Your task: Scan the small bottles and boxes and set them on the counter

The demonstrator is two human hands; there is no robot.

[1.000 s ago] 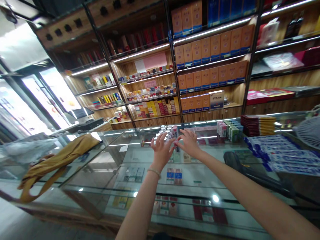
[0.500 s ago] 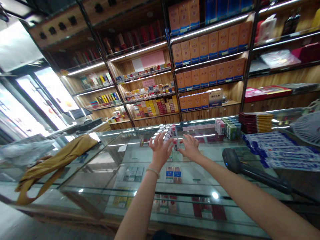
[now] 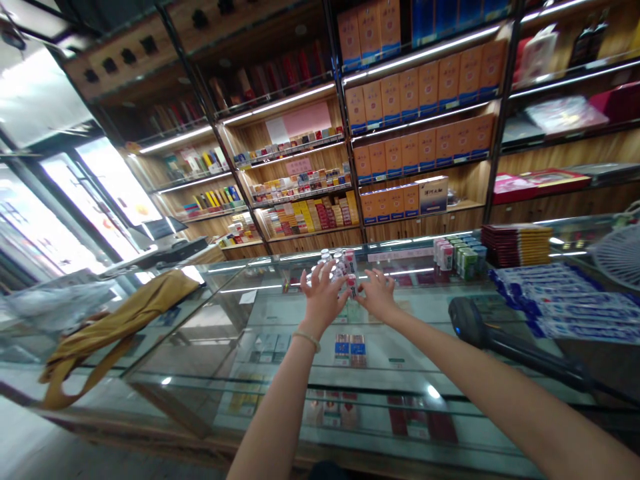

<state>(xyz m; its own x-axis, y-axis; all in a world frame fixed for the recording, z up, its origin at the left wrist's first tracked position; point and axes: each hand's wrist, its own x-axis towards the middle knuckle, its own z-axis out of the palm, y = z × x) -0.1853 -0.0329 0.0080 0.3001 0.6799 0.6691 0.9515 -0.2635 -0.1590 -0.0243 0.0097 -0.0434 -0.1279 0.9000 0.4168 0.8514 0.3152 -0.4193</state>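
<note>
A small white-and-pink bottle [image 3: 351,285] stands on the glass counter between my hands, at the front of a cluster of small white-capped bottles [image 3: 338,258]. My left hand [image 3: 323,303] has its fingers spread over the left side of the cluster, with the thumb beside the front bottle. From the right, my right hand [image 3: 379,295] pinches at the same bottle with bent thumb and forefinger. The exact fingertip contact is too small to see. My left fingers hide part of the cluster. A pale bracelet circles my left wrist.
Rows of small coloured bottles [image 3: 455,255] stand to the right, near stacked dark red and yellow packs [image 3: 516,245]. Blue-and-white packets [image 3: 565,300] and a black handheld scanner [image 3: 465,319] lie closer. A mustard-coloured cloth bag [image 3: 125,310] lies left. Stocked shelves [image 3: 420,223] line the back.
My right hand has moved slightly left, its thumb and forefinger now closer to the front bottle. My left hand stays spread beside the cluster. The view has shifted slightly.
</note>
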